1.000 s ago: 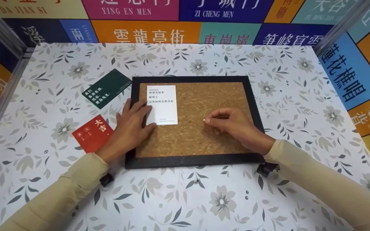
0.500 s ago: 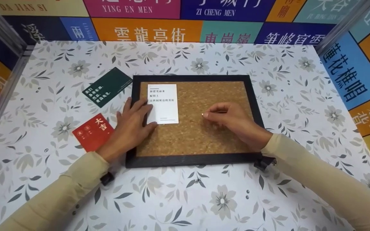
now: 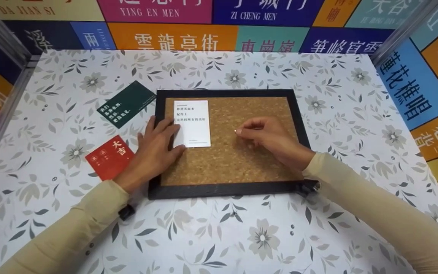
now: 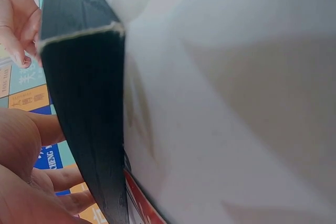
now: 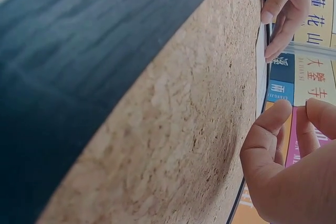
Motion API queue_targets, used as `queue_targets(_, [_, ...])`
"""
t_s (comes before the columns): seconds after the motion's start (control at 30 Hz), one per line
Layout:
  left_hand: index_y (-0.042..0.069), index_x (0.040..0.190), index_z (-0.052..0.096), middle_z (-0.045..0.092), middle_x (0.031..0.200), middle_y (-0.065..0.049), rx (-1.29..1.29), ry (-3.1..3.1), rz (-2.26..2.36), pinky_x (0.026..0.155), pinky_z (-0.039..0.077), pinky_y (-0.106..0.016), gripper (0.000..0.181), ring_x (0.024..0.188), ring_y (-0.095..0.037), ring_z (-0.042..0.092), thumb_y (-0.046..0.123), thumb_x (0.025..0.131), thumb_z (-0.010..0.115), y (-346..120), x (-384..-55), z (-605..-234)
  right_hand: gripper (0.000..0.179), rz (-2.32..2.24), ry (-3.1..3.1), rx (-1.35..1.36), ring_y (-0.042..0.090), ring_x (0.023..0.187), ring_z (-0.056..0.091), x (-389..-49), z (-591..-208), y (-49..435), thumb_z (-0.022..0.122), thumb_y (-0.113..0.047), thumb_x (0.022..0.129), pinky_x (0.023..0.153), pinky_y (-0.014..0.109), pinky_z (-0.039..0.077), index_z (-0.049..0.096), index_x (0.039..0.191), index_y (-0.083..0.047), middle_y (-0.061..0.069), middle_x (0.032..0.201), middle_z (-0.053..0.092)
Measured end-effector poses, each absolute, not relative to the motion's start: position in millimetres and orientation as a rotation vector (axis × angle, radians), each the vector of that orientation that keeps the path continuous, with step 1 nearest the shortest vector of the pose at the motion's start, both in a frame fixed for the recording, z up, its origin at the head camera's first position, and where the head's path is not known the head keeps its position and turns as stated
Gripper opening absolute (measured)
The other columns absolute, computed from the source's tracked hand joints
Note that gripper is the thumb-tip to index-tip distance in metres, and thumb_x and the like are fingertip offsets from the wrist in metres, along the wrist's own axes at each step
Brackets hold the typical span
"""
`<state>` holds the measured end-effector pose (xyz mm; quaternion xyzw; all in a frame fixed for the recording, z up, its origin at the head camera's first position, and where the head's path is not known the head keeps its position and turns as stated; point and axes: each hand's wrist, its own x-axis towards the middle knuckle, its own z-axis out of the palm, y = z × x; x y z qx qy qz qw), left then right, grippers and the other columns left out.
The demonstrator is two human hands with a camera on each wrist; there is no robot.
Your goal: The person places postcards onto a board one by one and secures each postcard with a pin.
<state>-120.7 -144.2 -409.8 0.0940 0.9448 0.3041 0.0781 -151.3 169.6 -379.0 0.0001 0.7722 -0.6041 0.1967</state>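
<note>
A cork board (image 3: 219, 165) in a black frame (image 3: 226, 189) lies on the table. Near its upper left corner is a white card (image 3: 193, 130) with black print. My left hand (image 3: 152, 148) rests over the frame's left side, its fingertips and thumb on the card's left edge. Over the middle of the cork, my right hand (image 3: 272, 139) pinches a tiny pin (image 3: 235, 131) between thumb and forefinger; only its pale end shows. In the left wrist view the left fingers (image 4: 52, 129) reach past the frame's thick black side.
Left of the board lie a green card (image 3: 127, 104) and a red card (image 3: 108, 158), the red one partly under the left hand and sleeve. The tabletop (image 3: 188, 236) has a floral pattern. Colourful lettered panels (image 3: 175, 36) stand behind and at the sides.
My right hand has moved a little left and farther up the board, toward the white card, still pinching the pin. My left hand and the cards have stayed put.
</note>
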Motion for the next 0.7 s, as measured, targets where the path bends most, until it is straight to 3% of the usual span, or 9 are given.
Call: queue_targets(0.7, [0.005, 0.161, 0.055, 0.033, 0.178, -0.017, 0.281, 2.84, 0.923, 0.119, 0.007, -0.089, 0.063, 0.167, -0.052, 0.004, 0.023, 0.104, 0.077, -143, -120, -410, 0.016, -1.716, 2.13, -0.047, 0.011, 0.071, 0.061, -160, -382, 156, 0.076, -0.006, 0.103, 0.065, 0.021, 0.053, 0.077, 0.114, 0.005, 0.005, 0.096, 0.076])
